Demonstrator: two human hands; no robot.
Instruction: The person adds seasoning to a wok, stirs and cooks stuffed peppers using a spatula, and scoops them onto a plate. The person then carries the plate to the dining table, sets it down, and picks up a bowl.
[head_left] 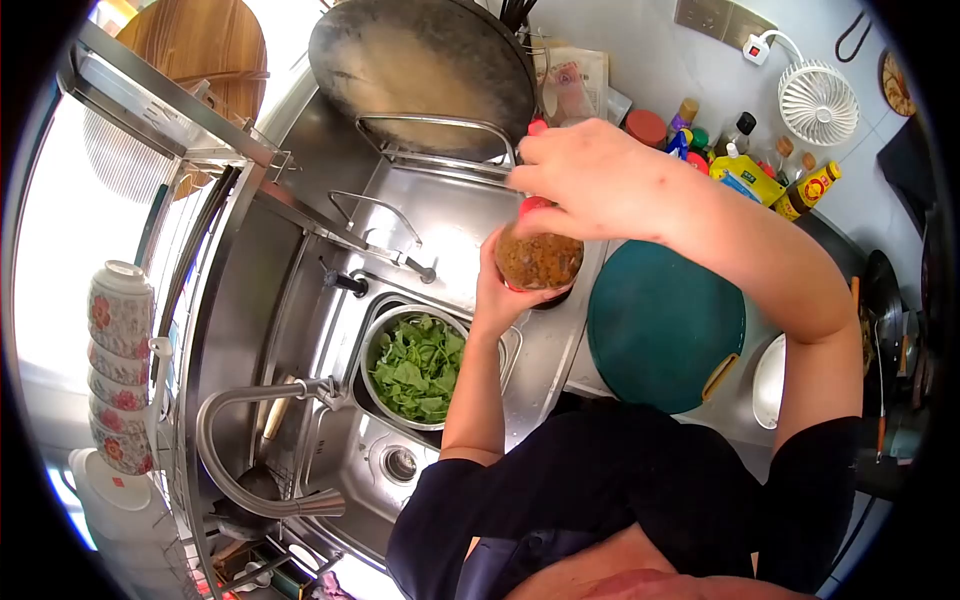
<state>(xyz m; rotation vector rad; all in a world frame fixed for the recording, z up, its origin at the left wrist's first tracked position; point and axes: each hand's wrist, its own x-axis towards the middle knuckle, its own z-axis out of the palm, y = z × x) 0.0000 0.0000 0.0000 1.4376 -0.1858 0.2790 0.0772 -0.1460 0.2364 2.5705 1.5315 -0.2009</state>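
Observation:
My left hand (pixel 492 292) is wrapped round a jar (pixel 540 262) of chunky brown sauce over the counter beside the sink. Just above the jar, my right hand (pixel 590 180) is bent with thumb and fingers closed round a red lid (pixel 535 204); most of the lid is hidden by the hand. Left of the jar, a metal pot (pixel 368 350) full of green leaves (pixel 418 368) sits in the sink. A round dark green board (pixel 665 325) lies on the counter right of the jar.
A curved faucet (pixel 215 440) reaches over the sink basin (pixel 345 480). A large round board (pixel 425 75) stands in a metal rack behind. Sauce bottles (pixel 805 190) and a small white fan (pixel 818 103) are at back right. Stacked bowls (pixel 120 310) stand left; a white dish (pixel 770 382) lies right.

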